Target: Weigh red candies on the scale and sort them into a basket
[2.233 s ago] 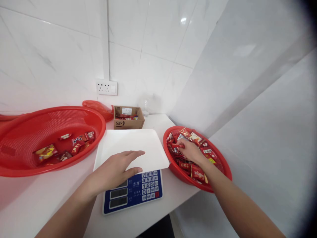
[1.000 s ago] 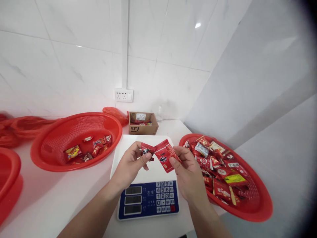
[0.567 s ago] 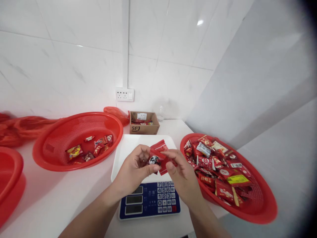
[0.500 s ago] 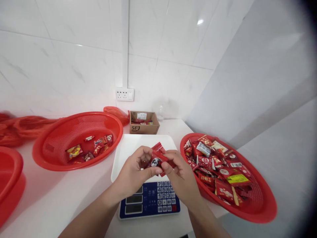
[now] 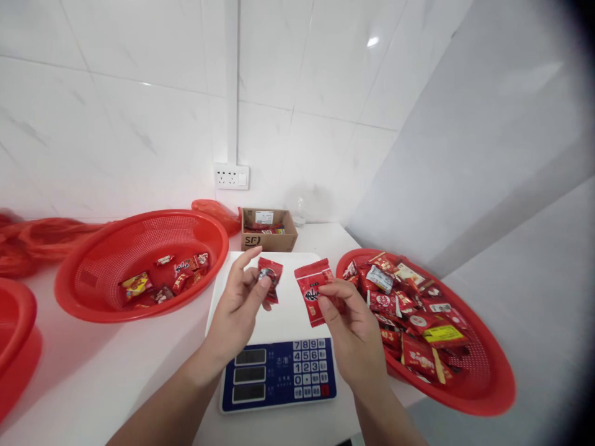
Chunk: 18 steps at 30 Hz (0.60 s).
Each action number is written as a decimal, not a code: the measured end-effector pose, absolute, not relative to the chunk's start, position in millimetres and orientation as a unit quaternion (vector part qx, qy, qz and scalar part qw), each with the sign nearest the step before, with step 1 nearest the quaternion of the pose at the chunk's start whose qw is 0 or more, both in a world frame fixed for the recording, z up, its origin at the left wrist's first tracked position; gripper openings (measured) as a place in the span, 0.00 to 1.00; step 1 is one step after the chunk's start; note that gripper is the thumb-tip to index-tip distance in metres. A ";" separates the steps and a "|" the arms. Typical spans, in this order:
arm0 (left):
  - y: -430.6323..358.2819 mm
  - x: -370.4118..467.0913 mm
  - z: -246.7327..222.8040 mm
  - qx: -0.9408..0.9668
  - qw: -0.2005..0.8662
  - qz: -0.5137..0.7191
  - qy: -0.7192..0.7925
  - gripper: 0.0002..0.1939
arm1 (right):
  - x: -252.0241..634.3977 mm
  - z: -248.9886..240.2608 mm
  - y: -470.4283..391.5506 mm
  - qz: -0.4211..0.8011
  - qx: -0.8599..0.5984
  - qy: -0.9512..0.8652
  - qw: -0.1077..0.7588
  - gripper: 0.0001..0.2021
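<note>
Clock centred on scale pan: puffy red foil packet w/ black & white print [image 5: 270, 280] is just twd 12, above the pan, at L hand's [image 5: 236, 310] fingertips, i.e. abt 2 o'clk from that hand; L hand pinches it btwn thumb & fingers, index raised. Flat square red foil packet w/ black characters & crimped edges [image 5: 307, 310] is twd 3, abt 10 o'clk from R hand [image 5: 357, 329], which grips its right side btwn thumb & fingers. Packets near each other, not touching.

Under both: smooth white rect. scale pan [image 5: 288, 328]; at 6 its blue control panel [image 5: 279, 379], sq. keys, 3 grey displays. At 12, open brown cardboard box [image 5: 274, 243] w/ packets inside. At 3–4, red plastic basket w/ perforated wall [image 5: 481, 368], heaped w/ glossy, mostly red packets. At 9–10, wide oval red plastic basket w/ mesh-like wall [image 5: 118, 241], a few packets on its bottom; at 9, a third red plastic rim [image 5: 28, 310], cut by frame edge. Abt 11, crumpled thin red plastic bag [image 5: 214, 212]; beyond, white socket plate [image 5: 231, 177] on glossy marbled tiles [image 5: 153, 124]
</note>
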<state>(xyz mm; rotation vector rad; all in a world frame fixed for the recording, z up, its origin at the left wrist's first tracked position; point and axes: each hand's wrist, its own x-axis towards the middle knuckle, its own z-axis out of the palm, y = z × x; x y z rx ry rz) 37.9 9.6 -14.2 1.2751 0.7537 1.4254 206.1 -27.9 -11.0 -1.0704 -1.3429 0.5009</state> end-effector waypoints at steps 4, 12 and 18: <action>10.3 37.3 -12.1 0.578 0.484 0.564 0.336 0.11 | 205.6 -14.4 -33.0 0.268 -0.447 -0.559 0.645 0.03; -2.8 43.5 -6.1 0.663 0.466 0.501 0.304 0.21 | 190.3 -7.4 -34.7 0.387 -0.448 -0.504 0.629 0.15; -2.4 41.2 -3.7 0.660 0.453 0.513 0.311 0.08 | 191.4 -1.4 -33.7 0.415 -0.441 -0.553 0.572 0.11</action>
